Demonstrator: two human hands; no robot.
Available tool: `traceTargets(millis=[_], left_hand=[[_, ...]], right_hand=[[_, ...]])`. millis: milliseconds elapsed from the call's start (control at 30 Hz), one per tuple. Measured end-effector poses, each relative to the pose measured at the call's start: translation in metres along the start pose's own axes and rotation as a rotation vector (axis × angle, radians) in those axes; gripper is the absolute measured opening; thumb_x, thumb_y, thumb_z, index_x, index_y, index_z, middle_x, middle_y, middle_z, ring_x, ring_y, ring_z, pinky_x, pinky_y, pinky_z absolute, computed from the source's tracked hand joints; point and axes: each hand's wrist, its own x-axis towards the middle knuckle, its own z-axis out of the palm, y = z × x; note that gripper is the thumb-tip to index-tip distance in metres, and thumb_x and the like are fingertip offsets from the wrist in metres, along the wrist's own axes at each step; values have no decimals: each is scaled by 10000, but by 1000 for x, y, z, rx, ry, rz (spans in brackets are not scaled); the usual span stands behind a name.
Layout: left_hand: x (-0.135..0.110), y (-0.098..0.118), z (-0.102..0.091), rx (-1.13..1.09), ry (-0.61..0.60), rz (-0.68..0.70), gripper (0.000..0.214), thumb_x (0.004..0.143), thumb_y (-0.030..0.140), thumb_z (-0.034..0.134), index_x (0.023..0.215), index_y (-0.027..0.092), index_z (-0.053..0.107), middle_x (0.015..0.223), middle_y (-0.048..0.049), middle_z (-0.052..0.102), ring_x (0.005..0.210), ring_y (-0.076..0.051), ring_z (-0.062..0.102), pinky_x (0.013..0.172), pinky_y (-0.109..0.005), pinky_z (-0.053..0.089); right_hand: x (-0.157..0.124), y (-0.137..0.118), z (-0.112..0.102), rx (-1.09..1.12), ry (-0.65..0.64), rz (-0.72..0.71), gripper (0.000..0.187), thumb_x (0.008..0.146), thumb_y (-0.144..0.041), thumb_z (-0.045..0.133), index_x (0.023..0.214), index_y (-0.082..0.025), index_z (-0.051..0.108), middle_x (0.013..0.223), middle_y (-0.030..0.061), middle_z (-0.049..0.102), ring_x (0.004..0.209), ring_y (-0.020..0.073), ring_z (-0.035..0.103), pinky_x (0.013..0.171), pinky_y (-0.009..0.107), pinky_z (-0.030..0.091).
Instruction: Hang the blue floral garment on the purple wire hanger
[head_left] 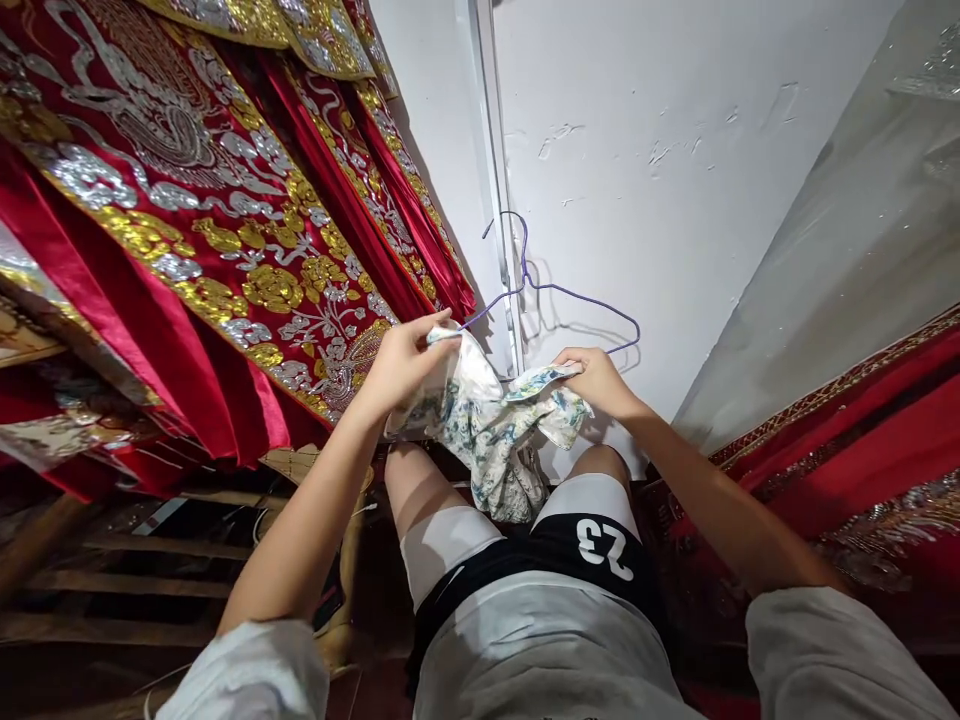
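A white garment with a blue-green floral print (491, 430) hangs between my two hands, above my knees. My left hand (405, 362) is closed on its upper left edge. My right hand (596, 380) pinches its upper right edge. A purple wire hanger (559, 292) hangs on the white wall just behind the garment, its hook over a vertical white strip (501, 200). The hanger's left arm runs down toward my left hand. I cannot tell whether it touches the garment.
Red drapes with gold and silver embroidery (225, 230) hang at the left. More red embroidered cloth (862, 470) lies at the right under a clear plastic sheet (847, 230). Wooden slats (135, 570) are at the lower left.
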Motion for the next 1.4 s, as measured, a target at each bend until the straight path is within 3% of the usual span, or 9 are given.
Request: traceTargets(millis=[167, 300, 367, 567, 700, 833, 1000, 1200, 1400], left_hand=[[31, -11, 7, -163, 4, -40, 380, 775, 452, 765, 1024, 165, 783, 996, -103, 788, 865, -240, 713, 792, -351, 572], [33, -11, -3, -296, -92, -154, 416, 684, 518, 838, 900, 163, 829, 850, -92, 784, 739, -221, 688, 657, -320, 538], [34, -8, -5, -335, -136, -199, 414, 648, 508, 868, 883, 169, 835, 829, -86, 782, 717, -210, 680, 635, -310, 523], [39, -15, -3, -342, -155, -196, 344, 680, 472, 847, 841, 172, 800, 793, -58, 745, 681, -164, 632, 616, -276, 474], [41, -24, -4, -185, -44, -150, 343, 761, 499, 782, 812, 162, 750, 722, -41, 675, 635, -149, 573, 593, -276, 429], [42, -21, 1, 3, 78, -108, 383, 828, 482, 722, 1062, 180, 743, 749, -24, 650, 680, -167, 566, 627, -286, 426], [45, -18, 28, -70, 96, -15, 309, 904, 403, 597, 1019, 157, 744, 791, -38, 688, 709, -166, 595, 664, -286, 464], [56, -23, 40, -215, 81, 4, 363, 922, 434, 545, 1050, 161, 748, 832, -48, 729, 764, -169, 636, 683, -272, 502], [46, -24, 23, -77, 56, 9, 350, 956, 464, 514, 947, 182, 721, 724, -22, 659, 659, -175, 599, 643, -290, 464]], right_hand=[[-14, -5, -17, -71, -20, -78, 342, 666, -212, 625, 965, -169, 785, 830, 68, 760, 762, 221, 696, 674, 303, 516], [-10, 0, -57, -130, 384, -124, 802, 673, -233, 706, 1453, -176, 528, 851, 53, 730, 684, 197, 647, 619, 296, 503], [1, 2, -75, -174, 464, -70, 890, 662, -267, 742, 1502, -161, 470, 812, 41, 706, 600, 174, 581, 542, 281, 450], [19, -15, -101, -309, 202, 163, 496, 583, -424, 852, 976, -123, 806, 701, 69, 706, 622, 197, 594, 545, 300, 412], [-2, -49, -115, -248, -101, 261, 476, 543, -492, 901, 897, -180, 835, 918, 111, 799, 807, 283, 695, 668, 353, 510], [-20, -61, -129, -76, -332, 359, 482, 550, -476, 897, 931, -187, 837, 950, 127, 808, 792, 288, 730, 692, 381, 553], [-21, -46, -89, 311, -216, 355, 576, 516, -611, 834, 841, -137, 786, 829, 180, 784, 698, 329, 741, 652, 449, 579], [-7, -48, -7, 372, -255, 144, 799, 878, -832, 388, 1224, -182, 701, 1005, 128, 788, 1071, 335, 735, 931, 477, 564], [-30, -8, -5, 485, -163, 144, 920, 878, -877, 229, 1356, -207, 640, 1061, 152, 780, 1188, 357, 683, 1023, 532, 508]])
